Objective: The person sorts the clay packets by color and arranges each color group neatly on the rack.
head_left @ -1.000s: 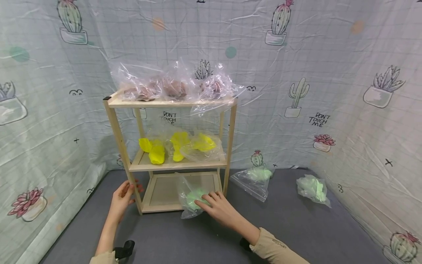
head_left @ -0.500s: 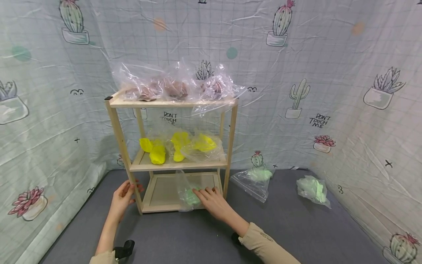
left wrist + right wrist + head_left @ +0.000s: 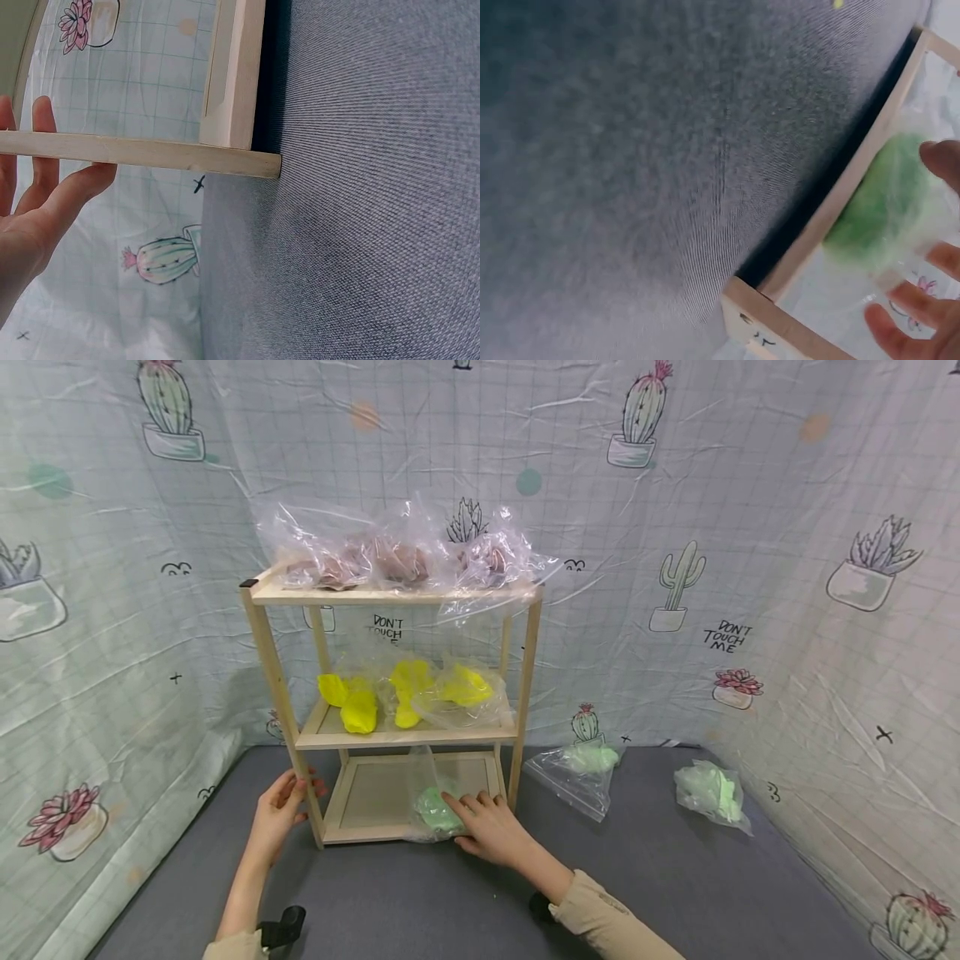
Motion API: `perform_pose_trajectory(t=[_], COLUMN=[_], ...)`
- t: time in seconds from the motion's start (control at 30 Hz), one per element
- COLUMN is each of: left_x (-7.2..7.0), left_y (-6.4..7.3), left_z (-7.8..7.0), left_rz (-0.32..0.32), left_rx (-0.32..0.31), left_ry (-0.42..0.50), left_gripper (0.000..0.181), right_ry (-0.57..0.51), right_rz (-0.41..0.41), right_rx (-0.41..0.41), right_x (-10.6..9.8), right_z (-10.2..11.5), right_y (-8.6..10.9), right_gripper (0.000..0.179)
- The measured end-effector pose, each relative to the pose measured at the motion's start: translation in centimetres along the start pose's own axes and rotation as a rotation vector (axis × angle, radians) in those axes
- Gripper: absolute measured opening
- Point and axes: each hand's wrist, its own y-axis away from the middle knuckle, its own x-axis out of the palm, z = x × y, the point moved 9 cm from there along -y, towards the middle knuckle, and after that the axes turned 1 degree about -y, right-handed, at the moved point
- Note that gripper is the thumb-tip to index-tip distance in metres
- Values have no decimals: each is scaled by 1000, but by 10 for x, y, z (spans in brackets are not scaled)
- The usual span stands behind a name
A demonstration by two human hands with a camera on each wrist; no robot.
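A light wooden shelf rack (image 3: 405, 740) stands on the grey surface. My left hand (image 3: 277, 810) holds its front left post (image 3: 150, 150), with fingers behind the wood and thumb against it. On the bottom tier, near the front right, lies a clear plastic bag with a green lump (image 3: 437, 810). My right hand (image 3: 495, 831) touches this bag; the index finger rests on the lump in the head view. In the right wrist view the thumb meets the green lump (image 3: 885, 199), while the other fingers (image 3: 919, 300) spread loosely beside the plastic.
Bagged brownish lumps (image 3: 401, 560) line the top tier, and bagged yellow pieces (image 3: 408, 689) fill the middle one. Right of the rack lie two more bags with green lumps, one nearer (image 3: 588, 758) and one farther right (image 3: 723, 793). A cactus-print cloth (image 3: 750, 485) hangs around.
The green bag has moved back onto the bottom tier, no longer hanging over its front edge. My right hand shifted slightly left, with its thumb now lower. The left hand stays put.
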Motion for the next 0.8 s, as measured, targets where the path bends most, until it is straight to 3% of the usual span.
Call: perform_pose_trajectory(t=[0.07,0.17,0.3,0.43,0.57,0.8], left_x=[0,-1,-2,-1,0,-1], left_y=[0,0,0,0,1,0], left_z=[0,2,2,1,1,5], left_rz=[1,-1,-6,-1,-2,0], left_rx=[1,-3,-7,0,-3,2], left_ry=[3,4,2,-1,-7,18], left_gripper=[25,25,25,25,25,27], right_ry=[-56,-65,-3,-20,-66,-49], right_rz=[66,104,62,19,20,64], right_rx=[3,-6,-24,-25,-22,-25], right_x=[2,1,0,1,4,10], right_z=[0,1,1,1,3,11], right_y=[4,9,13,14,12,3], right_gripper=[64,57,42,41,44,44])
